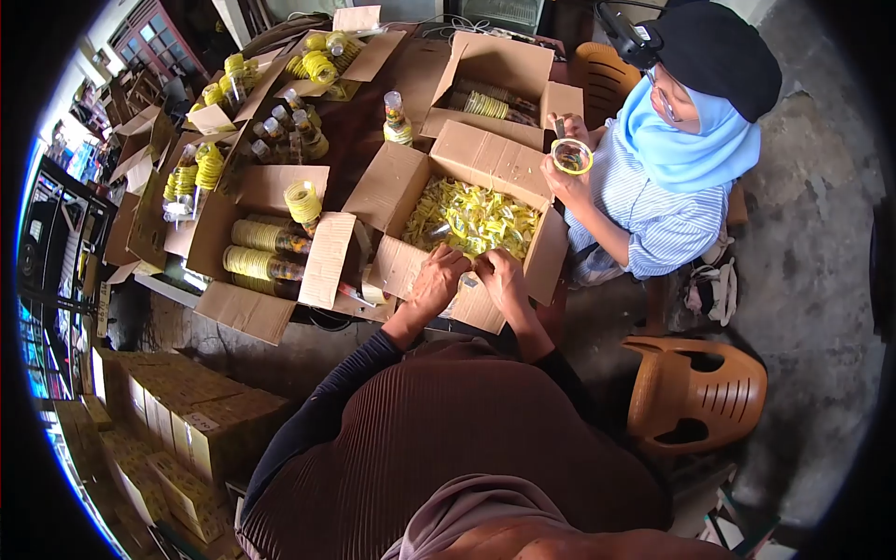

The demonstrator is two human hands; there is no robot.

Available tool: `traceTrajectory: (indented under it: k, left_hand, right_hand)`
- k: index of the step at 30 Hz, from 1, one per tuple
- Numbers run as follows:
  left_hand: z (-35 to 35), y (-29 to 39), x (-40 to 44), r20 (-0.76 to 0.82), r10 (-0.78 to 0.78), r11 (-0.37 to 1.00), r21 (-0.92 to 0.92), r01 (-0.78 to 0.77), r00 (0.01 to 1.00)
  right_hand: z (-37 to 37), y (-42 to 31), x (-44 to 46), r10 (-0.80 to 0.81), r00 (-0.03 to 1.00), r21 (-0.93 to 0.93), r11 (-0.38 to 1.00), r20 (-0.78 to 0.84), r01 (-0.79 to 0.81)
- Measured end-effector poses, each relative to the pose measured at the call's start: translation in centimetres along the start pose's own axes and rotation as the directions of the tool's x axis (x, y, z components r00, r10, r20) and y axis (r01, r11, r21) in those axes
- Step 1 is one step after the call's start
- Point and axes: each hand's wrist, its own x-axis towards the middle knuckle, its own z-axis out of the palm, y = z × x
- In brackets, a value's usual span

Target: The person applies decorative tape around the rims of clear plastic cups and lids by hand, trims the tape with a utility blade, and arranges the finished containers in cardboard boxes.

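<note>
My left hand (439,280) and my right hand (502,278) are close together over the near edge of an open cardboard box (485,149). Fingers on both hands are bent and pinched. What they hold, if anything, is too small and too hidden to make out. Inside the box, just beyond my fingertips, lies a heap of small yellow-and-clear packets (485,210). The box's near flaps spread out under my wrists.
At right, a co-worker (672,215) holds a yellow-rimmed clear cup (571,157). Boxes of stacked yellow-rimmed cups stand left (201,252) and behind (448,79). A brown plastic chair (700,397) is right; stacked cartons (205,420) are lower left.
</note>
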Motion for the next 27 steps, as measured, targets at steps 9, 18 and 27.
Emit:
traceTrajectory:
  k: [9,18,27]
  left_hand:
    - [1.1,-2.7,-0.1,-0.064,-0.004,0.999,0.037,0.006,0.998]
    - [-0.5,-5.5,-0.3,0.063,0.092,0.991,0.095,-0.098,0.994]
    - [-0.9,-7.8,-0.4,0.160,0.180,0.978,0.078,-0.194,0.971]
  right_hand:
    - [3.1,0.6,1.1,0.034,0.991,-0.033,0.999,-0.129,-0.039]
    - [2.5,1.7,0.7,0.186,0.973,0.252,0.943,0.136,-0.216]
    - [3.8,-1.2,1.4,0.146,0.989,-0.008,0.989,0.031,-0.146]
